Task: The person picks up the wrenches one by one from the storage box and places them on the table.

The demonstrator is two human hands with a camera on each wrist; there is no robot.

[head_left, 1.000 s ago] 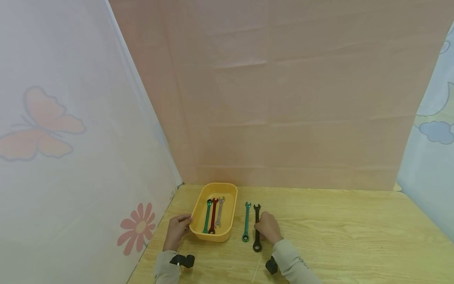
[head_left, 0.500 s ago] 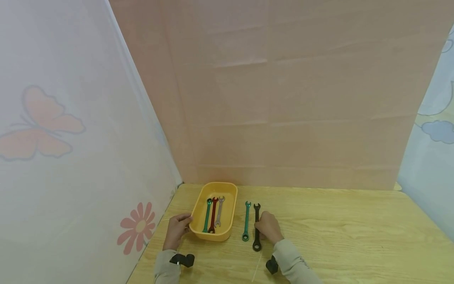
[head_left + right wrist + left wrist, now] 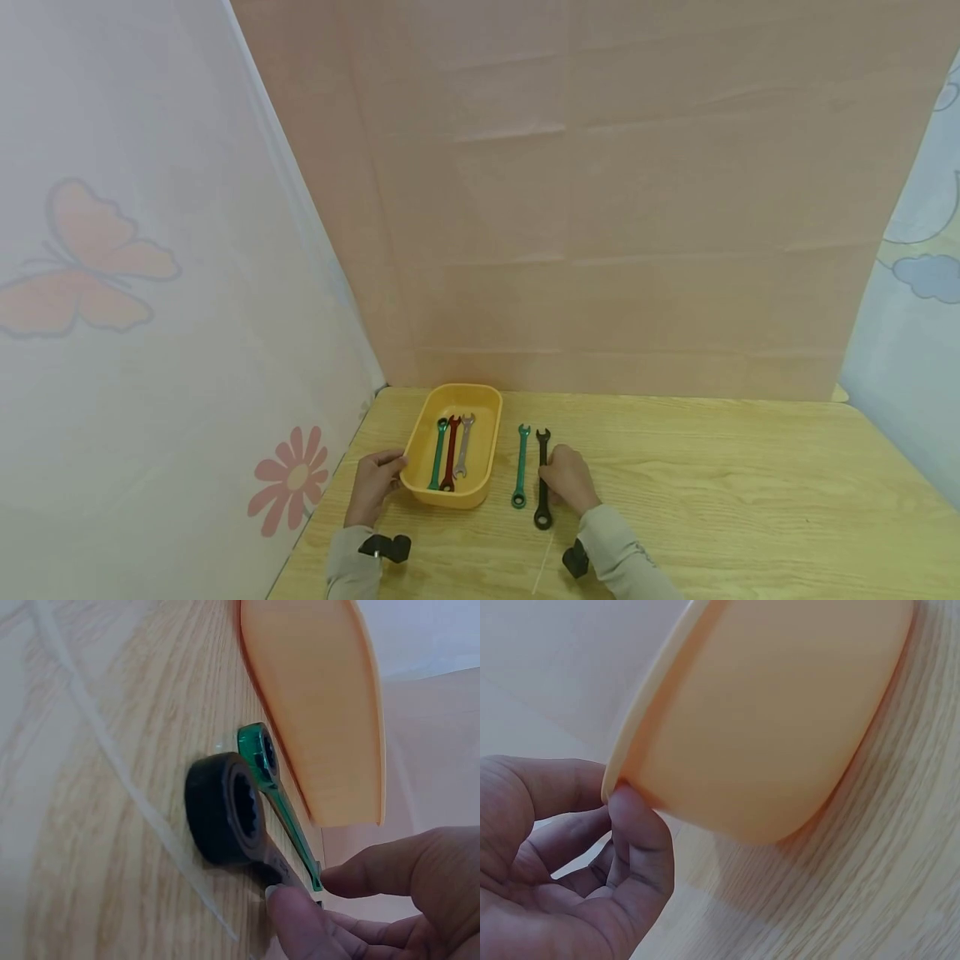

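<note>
My left hand [image 3: 372, 486] pinches the near left rim of a yellow plastic tub [image 3: 780, 712] between thumb and fingers. Inside the tub lie a green wrench [image 3: 438, 457], a red wrench [image 3: 451, 450] and a silver wrench [image 3: 464, 447], side by side. To the tub's right, a second green wrench [image 3: 521, 467] lies on the table. Beside that one is a larger black wrench [image 3: 225, 810], its ring end toward me. My right hand [image 3: 568, 479] grips the black wrench's shaft from the right with thumb and fingers; part of the shaft is hidden behind them.
Everything stands on a light wood-grain table [image 3: 712, 483]. A pink cloth [image 3: 622, 208] hangs behind its far edge, and a pale sheet with a butterfly and flower print [image 3: 187, 250] closes off the left side. A thin pale line [image 3: 543, 565] runs along the tabletop near the right wrist.
</note>
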